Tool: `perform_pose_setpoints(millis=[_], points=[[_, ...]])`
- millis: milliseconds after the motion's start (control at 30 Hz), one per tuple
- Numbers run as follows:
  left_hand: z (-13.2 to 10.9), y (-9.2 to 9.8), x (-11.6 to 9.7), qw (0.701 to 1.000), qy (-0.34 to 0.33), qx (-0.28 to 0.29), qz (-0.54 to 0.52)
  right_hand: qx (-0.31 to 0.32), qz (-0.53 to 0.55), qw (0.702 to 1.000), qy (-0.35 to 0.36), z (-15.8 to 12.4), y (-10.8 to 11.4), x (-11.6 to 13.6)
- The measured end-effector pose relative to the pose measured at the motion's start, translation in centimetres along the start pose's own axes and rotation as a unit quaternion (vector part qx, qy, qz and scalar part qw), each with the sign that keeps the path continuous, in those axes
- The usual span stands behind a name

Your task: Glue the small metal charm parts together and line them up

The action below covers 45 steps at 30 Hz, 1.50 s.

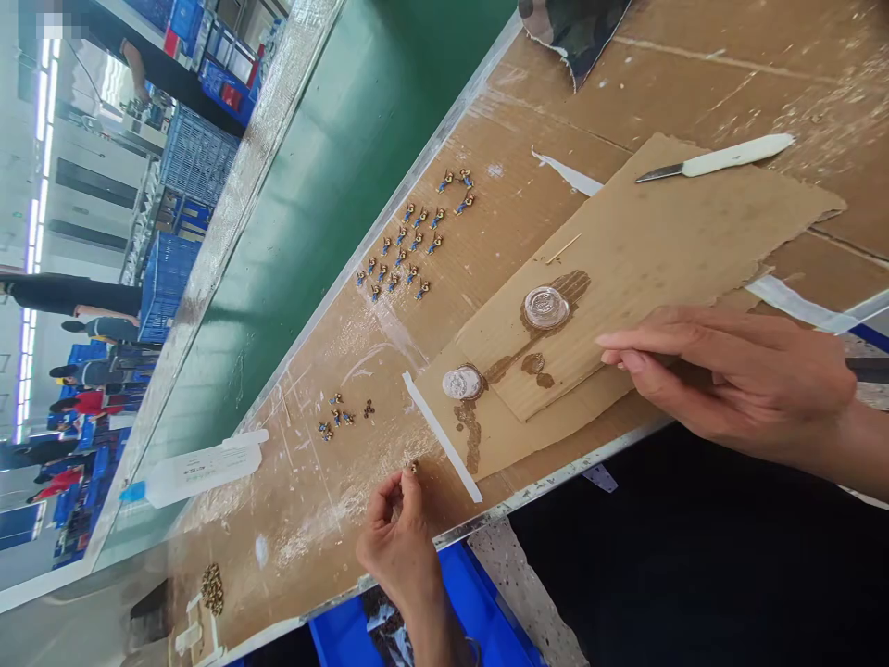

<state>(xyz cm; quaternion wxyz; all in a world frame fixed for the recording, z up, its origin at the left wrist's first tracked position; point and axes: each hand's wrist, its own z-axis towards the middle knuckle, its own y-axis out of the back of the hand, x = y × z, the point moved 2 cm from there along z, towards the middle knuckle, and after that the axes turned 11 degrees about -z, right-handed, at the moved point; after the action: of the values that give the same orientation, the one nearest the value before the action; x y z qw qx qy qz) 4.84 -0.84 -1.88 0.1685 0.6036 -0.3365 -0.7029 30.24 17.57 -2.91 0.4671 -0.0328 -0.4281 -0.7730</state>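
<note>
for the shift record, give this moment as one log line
left hand: pinching tiny piece; right hand: pinched above cardboard, contents unclear; knife: across cardboard edge

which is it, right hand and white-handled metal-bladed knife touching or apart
Apart: the head view shows brown cardboard between the right hand and the knife.

Bare left hand point(401, 530), bare right hand point(740, 371), bare forearms point(436, 622), plain black garment point(645, 547) on the body

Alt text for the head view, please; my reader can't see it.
The left hand pinches a tiny piece over a brown worktop; the right hand hovers near two clear round pieces on cardboard. Small figures, a knife and a bottle sit nearby.
</note>
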Motion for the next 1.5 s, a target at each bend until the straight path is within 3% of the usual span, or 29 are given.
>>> perform_pose_setpoints(millis=[800,1333,1500], points=[[0.0,0.1,-1.8,0.999,-0.035,0.026,0.024,-0.012,-0.012,1.0,0.014,-0.1,-0.1,-0.3],[0.9,0.1,-2.5,0.996,-0.085,0.0,0.038,-0.016,-0.015,1.0,0.009,0.2,0.0,-0.2],[1.1,0.0,-3.4,0.993,-0.08,0.047,0.073,-0.006,-0.005,1.0,0.002,0.0,-0.1,-0.2]])
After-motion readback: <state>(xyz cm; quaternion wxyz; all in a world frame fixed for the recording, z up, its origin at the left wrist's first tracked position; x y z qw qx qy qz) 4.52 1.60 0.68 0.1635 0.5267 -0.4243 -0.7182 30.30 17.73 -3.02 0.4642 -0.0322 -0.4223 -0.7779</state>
